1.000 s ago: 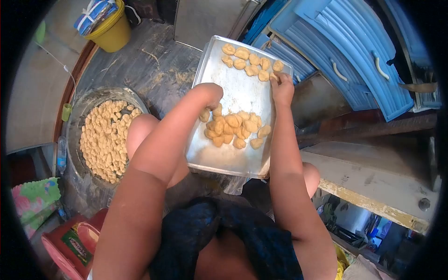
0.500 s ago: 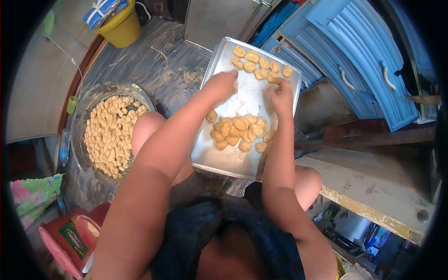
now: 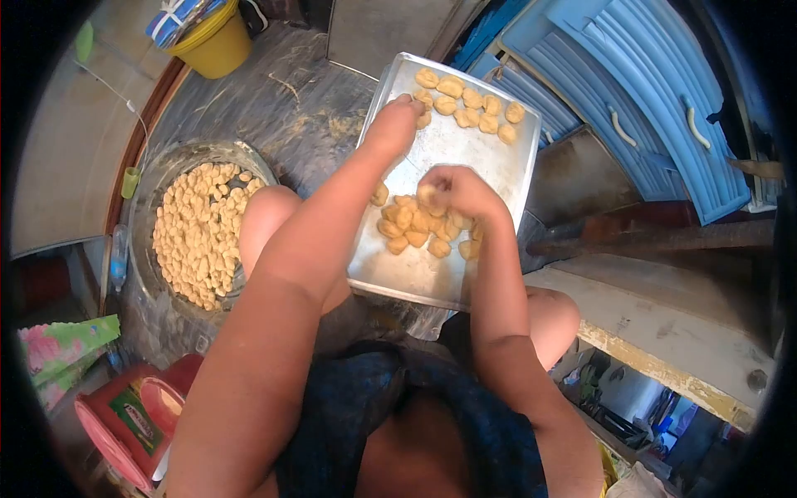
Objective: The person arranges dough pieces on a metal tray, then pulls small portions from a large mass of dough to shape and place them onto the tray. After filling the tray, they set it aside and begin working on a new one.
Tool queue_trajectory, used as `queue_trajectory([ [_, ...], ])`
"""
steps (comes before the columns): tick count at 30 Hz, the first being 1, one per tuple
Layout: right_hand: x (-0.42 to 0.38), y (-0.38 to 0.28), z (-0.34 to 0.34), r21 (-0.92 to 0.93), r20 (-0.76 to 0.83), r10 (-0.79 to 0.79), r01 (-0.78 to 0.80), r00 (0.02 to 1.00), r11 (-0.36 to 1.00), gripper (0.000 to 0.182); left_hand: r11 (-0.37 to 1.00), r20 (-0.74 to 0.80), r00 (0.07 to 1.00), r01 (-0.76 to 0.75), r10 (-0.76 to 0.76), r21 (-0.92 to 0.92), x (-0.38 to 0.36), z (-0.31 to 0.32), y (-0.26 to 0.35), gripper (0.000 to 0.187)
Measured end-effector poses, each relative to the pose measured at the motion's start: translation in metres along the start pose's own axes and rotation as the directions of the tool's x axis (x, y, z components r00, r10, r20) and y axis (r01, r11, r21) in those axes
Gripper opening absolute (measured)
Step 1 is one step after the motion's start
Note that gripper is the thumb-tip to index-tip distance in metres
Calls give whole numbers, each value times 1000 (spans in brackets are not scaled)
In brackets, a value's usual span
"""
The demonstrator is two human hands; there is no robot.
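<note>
A metal tray (image 3: 448, 286) lies tilted over my lap. Two rows of dough pieces (image 3: 471, 98) line its far end, and a loose pile of dough pieces (image 3: 413, 224) sits nearer to me. My left hand (image 3: 397, 126) is at the tray's left side, its fingers closed by a dough piece at the row's left end; what they grip is partly hidden. Over the pile, my right hand (image 3: 458, 192) has its fingers curled round a dough piece.
On the floor at left stands a round basin (image 3: 141, 249) holding many dough pieces. A yellow bucket (image 3: 217, 46) is behind it, red containers (image 3: 108, 415) are at lower left. Blue cabinet doors (image 3: 631, 91) and a wooden ledge (image 3: 656, 332) are at right.
My right hand has moved from the far rows back to the pile. One more dough piece lies at the right end of the second row. My left hand has shifted slightly up and left.
</note>
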State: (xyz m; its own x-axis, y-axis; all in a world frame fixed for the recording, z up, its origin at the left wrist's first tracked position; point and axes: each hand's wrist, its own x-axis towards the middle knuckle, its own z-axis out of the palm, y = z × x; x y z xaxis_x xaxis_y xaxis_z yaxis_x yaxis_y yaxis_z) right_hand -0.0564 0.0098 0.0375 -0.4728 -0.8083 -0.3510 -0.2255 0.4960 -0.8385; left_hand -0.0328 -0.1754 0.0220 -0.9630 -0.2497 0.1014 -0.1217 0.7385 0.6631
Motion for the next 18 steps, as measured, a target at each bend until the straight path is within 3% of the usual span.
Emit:
queue_trajectory([
  [1,2,-11,-4,79,-186,87,-73,979,994,25,1000,-32,999,3,-3,-2,0,2,-1,25],
  [3,23,1,-9,231,-514,87,41,853,972,24,1000,-60,998,10,-10,-7,0,4,-3,25],
  [4,35,5,-7,233,-515,90,38,853,972,24,1000,-71,997,20,-21,-13,1,3,-3,25],
  [6,48,7,-1,6,-687,-15,26,727,1000,24,999,-73,997,27,-29,-20,0,6,0,26],
  [7,45,6,-1,9,-689,-10,23,725,1000,24,999,-84,996,32,-34,-18,0,7,1,26],
  [9,39,-4,-5,-242,-678,-182,17,712,970,26,999,-105,994,38,-39,-9,2,4,2,26],
  [11,13,-17,-1,-199,-690,-120,-27,714,980,27,972,-161,964,-192,212,135,-1,0,6,24],
  [12,-1,-14,2,-272,-507,-152,10,848,962,27,950,-66,960,-257,272,180,0,2,3,23],
  [13,-9,-11,4,-332,-302,-165,59,939,941,27,951,-66,961,-255,270,177,-2,6,2,23],
  [14,-10,-5,6,-328,-306,-158,52,939,943,27,914,-19,931,-353,364,201,-6,11,3,22],
  [16,-11,5,9,-362,-85,-216,172,973,916,31,842,47,883,-460,467,280,-10,16,5,21],
  [17,-8,8,6,-363,-91,-217,170,972,916,31,839,48,880,-466,473,280,-11,17,7,21],
  [18,-5,6,1,-285,-249,-158,84,956,955,31,844,41,897,-429,441,322,-11,18,7,20],
])
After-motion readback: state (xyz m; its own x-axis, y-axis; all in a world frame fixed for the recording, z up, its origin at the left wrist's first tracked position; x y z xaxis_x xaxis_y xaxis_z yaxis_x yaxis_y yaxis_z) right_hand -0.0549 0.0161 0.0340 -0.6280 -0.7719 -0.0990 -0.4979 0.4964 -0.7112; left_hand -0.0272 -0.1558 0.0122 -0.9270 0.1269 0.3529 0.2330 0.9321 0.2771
